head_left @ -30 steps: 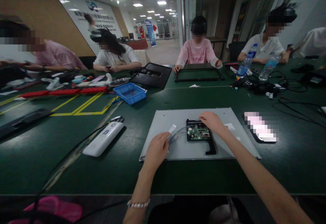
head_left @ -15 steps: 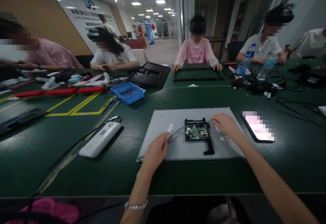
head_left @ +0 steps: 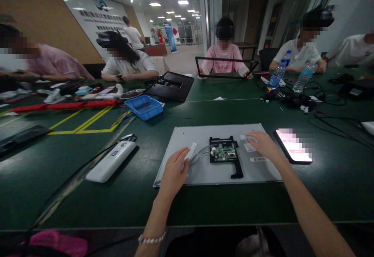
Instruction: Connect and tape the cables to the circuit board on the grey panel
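Note:
A flat grey-silver panel point(head_left: 222, 132) lies on the table in front of me. On its middle sits a green circuit board point(head_left: 223, 152) in a black plastic bracket point(head_left: 237, 169), with several thin grey wires point(head_left: 201, 154) running left from the board. My left hand point(head_left: 175, 173) rests over the panel's left part, fingers stretched beside a white strip point(head_left: 193, 150) at the wire ends, thumb apart. Over the upper right part is my right hand point(head_left: 265, 147), its fingertips loosely apart beside a small white piece point(head_left: 242, 137). A barcode label point(head_left: 258, 159) shows below it.
To the right lies a phone point(head_left: 292, 148) with a lit screen; to the left, a white power bank point(head_left: 112, 161) with a cable. Beyond are a blue tray point(head_left: 144, 108), a black cover point(head_left: 172, 87) and water bottles point(head_left: 280, 70). A person opposite holds a black frame point(head_left: 226, 77).
My left fingers have opened away from the white strip. My right hand has drawn slightly right, uncovering the small white piece. The person opposite has raised the black frame off the table.

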Demonstrator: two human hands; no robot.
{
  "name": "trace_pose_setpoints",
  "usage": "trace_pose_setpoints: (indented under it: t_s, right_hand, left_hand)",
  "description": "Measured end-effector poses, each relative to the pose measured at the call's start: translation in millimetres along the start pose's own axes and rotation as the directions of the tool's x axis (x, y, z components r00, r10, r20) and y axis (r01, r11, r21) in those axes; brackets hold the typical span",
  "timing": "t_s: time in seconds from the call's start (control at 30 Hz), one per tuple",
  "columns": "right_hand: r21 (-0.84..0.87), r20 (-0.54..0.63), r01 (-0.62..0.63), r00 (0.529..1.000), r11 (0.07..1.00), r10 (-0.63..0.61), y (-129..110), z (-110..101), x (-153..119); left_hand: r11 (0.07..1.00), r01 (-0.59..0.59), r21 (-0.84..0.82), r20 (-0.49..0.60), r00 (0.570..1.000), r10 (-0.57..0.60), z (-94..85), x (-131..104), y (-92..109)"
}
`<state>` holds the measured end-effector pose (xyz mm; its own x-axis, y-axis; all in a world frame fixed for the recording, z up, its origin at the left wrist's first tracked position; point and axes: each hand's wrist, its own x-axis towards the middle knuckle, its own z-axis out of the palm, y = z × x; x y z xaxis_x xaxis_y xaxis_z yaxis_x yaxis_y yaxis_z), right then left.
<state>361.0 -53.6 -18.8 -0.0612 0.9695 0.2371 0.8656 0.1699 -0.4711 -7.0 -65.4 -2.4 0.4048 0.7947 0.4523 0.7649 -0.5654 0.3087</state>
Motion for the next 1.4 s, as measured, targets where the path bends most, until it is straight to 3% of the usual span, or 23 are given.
trace_pose_setpoints:
  t_s: [0.1, 0.27, 0.57, 0.8, 0.97, 1.17, 1.4]
  right_hand:
    - [0.043, 0.018, -0.017, 1.000, 0.999, 0.017, 2.2, -3.7, -2.9]
    - [0.122, 0.167, -0.062, 0.985, 0.991, 0.041, 10.3, -0.5, -4.2]
    - [0.108, 0.202, -0.175, 0.968, 0.979, 0.151, 5.3, -3.2, -3.2]
    - [0.047, 0.102, -0.162, 0.982, 0.986, 0.156, 9.6, -3.0, -4.4]
    - [-0.009, -0.031, 0.021, 0.999, 1.000, -0.021, 10.1, 6.5, 0.8]
    - [-0.125, -0.025, 0.107, 0.993, 0.986, -0.111, 9.6, 27.2, 10.3]
    - [-0.220, -0.057, 0.083, 0.994, 0.972, -0.097, 1.4, 26.3, 10.9]
  left_hand:
    - [0.999, -0.028, -0.019, 0.001, 1.000, 0.028, 1.4, 0.3, 0.0]
    - [0.998, -0.065, 0.010, 0.108, 0.992, 0.063, 1.5, -1.6, 1.4]
    - [0.999, 0.039, -0.031, 0.256, 0.966, -0.030, 0.2, -1.8, 6.7]
    - [0.998, 0.048, -0.036, 0.228, 0.973, -0.038, -0.1, -0.9, 9.5]
    - [0.997, 0.048, -0.062, 0.196, 0.980, -0.035, -0.2, -1.5, 10.2]
    - [0.997, 0.034, -0.064, 0.158, 0.987, -0.024, -1.2, -1.0, 9.4]
    - [0.997, -0.058, 0.042, 0.013, 0.998, 0.057, -3.3, 2.2, 10.3]
